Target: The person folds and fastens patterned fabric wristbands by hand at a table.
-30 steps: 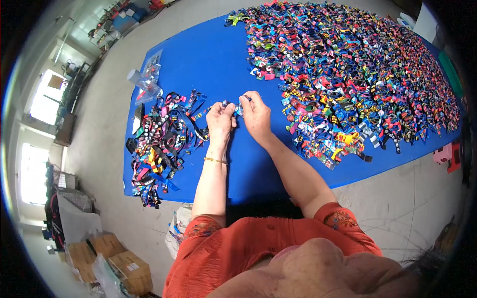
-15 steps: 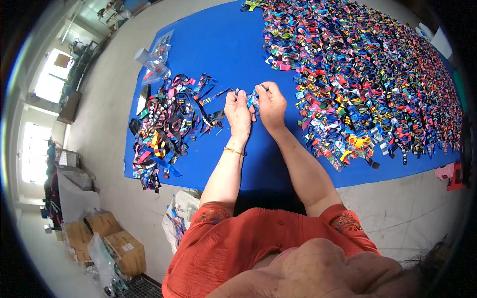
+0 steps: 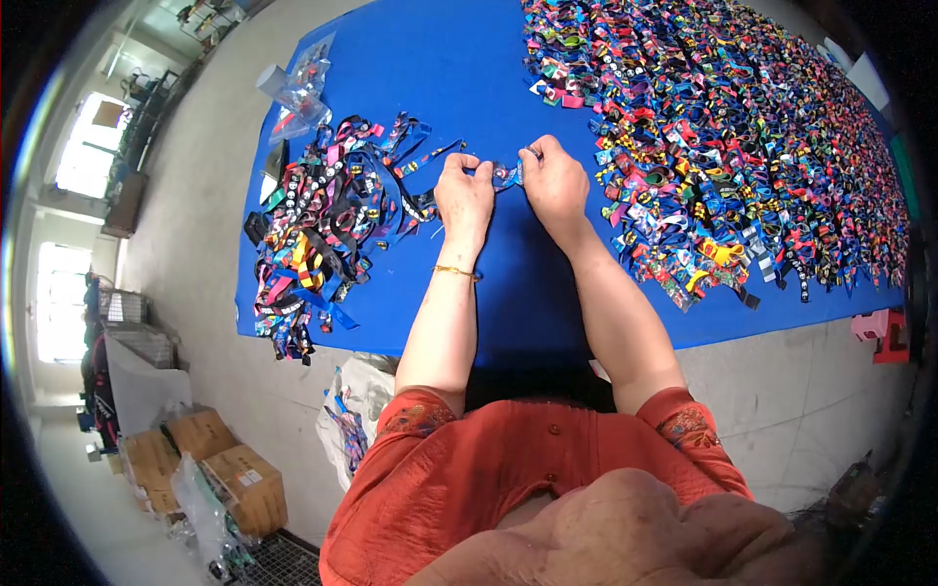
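Note:
Between my two hands runs a printed, mostly blue ribbon strap (image 3: 507,176), held above the blue table. My left hand (image 3: 464,200) pinches one part of it, fingers closed. My right hand (image 3: 555,186) grips the other end, its fingertips curled in. What lies inside each pinch is hidden by the fingers. A loose heap of patterned straps (image 3: 332,210) lies left of my left hand. On the right, rows of looped straps (image 3: 703,156) cover much of the table.
The blue table (image 3: 440,68) spreads under everything. Clear plastic bags (image 3: 305,93) lie at its left edge. A white sack (image 3: 366,391) with straps stands below the near edge. Cardboard boxes (image 3: 244,488) sit on the floor at left, a pink and red stool (image 3: 884,334) at right.
My hands have moved apart, the right one shifting rightward, so more of the strap shows stretched between them. The whole view has shifted slightly.

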Motion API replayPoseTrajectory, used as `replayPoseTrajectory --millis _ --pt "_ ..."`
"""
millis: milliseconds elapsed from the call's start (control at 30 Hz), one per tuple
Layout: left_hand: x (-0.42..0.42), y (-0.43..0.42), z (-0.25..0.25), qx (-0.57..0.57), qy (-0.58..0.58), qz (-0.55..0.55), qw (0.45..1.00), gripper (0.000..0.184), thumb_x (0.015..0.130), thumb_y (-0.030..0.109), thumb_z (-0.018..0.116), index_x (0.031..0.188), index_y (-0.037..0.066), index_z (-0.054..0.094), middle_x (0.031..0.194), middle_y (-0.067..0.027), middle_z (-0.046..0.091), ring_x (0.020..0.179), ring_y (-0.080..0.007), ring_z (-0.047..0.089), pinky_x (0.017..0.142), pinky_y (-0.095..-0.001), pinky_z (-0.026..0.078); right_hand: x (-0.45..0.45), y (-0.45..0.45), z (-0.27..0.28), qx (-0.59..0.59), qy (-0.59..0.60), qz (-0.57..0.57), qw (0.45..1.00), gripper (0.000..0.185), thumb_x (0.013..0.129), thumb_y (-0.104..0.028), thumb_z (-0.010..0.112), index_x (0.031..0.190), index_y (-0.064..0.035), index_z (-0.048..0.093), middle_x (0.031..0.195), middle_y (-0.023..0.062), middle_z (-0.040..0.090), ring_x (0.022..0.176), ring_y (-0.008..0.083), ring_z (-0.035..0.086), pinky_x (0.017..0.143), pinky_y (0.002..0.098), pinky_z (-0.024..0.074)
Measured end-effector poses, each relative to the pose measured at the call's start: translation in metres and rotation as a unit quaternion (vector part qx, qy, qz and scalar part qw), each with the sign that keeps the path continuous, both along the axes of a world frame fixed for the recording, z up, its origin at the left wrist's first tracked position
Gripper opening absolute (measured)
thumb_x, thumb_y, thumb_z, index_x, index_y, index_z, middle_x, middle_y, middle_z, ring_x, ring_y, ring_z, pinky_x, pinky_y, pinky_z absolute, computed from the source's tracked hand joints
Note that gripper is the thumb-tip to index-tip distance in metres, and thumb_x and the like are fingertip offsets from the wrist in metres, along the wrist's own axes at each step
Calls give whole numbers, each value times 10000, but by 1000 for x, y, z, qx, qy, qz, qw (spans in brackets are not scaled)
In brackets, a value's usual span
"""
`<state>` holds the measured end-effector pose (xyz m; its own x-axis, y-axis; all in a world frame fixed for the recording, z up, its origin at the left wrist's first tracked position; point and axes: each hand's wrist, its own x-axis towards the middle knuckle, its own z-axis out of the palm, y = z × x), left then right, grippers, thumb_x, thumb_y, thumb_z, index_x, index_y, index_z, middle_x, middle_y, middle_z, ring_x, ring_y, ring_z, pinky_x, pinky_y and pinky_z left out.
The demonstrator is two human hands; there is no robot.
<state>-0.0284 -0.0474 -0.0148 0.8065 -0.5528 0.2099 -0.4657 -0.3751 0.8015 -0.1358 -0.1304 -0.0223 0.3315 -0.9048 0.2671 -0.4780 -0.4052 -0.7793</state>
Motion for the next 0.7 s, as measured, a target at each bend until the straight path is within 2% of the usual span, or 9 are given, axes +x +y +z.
replayPoseTrajectory --millis 33,67,167,200,300,400,467,567,700 --pt "0 1 2 5 -33 11 999 234 853 219 769 932 29 658 677 -101 676 635 -209 679 626 -361 527 -1 0 2 -2 18 3 1000 240 933 -298 635 964 -60 636 804 209 707 802 434 694 724 540 526" --pt "1 1 5 30 5 23 999 249 840 211 774 957 25 657 708 -115 684 700 -253 692 693 -391 537 -1 2 4 1 44 2 999 256 944 -307 620 997 -56 624 812 216 709 812 438 695 734 543 528" --pt "3 2 -6 22 -52 26 998 231 855 194 752 969 20 652 712 -129 685 683 -281 690 691 -403 539 -1 4 16 9 100 -9 995 302 977 -324 573 1084 -42 583 838 237 715 845 449 699 761 551 534" --pt "2 3 -7 22 -85 21 996 207 855 161 727 989 24 648 744 -138 676 718 -321 681 703 -429 537 -2 3 17 14 106 -17 994 312 988 -325 555 1105 -36 568 848 244 716 857 453 699 769 553 536" --pt "-2 2 -8 -43 -222 23 974 160 834 134 711 951 36 662 778 -146 657 754 -343 660 710 -449 530 -5 -3 18 9 135 -7 991 298 1011 -280 495 1115 -3 533 865 284 708 864 469 698 776 551 544" --pt "-7 -2 -8 -113 -266 -56 956 105 811 119 703 882 45 676 808 -153 644 772 -360 638 710 -462 522 -9 -4 25 3 167 7 986 267 999 -235 491 1088 14 533 854 300 700 848 470 699 766 546 547" --pt "-13 -2 -8 -78 -269 -100 955 84 805 114 703 853 47 684 819 -156 649 784 -358 638 720 -461 520 -11 -4 29 -5 173 18 985 248 985 -205 494 1066 25 539 846 310 695 842 468 701 762 544 549" --pt "-21 0 -7 -26 -274 -137 952 86 793 108 710 857 51 706 843 -149 662 818 -350 638 773 -450 513 -13 -8 28 -35 198 4 980 209 966 -171 502 1049 8 571 834 291 700 827 446 707 745 544 548" --pt "-18 -1 -12 -20 -304 -165 938 115 803 61 665 900 51 726 912 -135 696 861 -345 650 832 -446 507 -17 -5 38 -76 120 -30 989 183 963 -173 521 1061 -48 613 884 213 722 818 419 706 719 530 548"
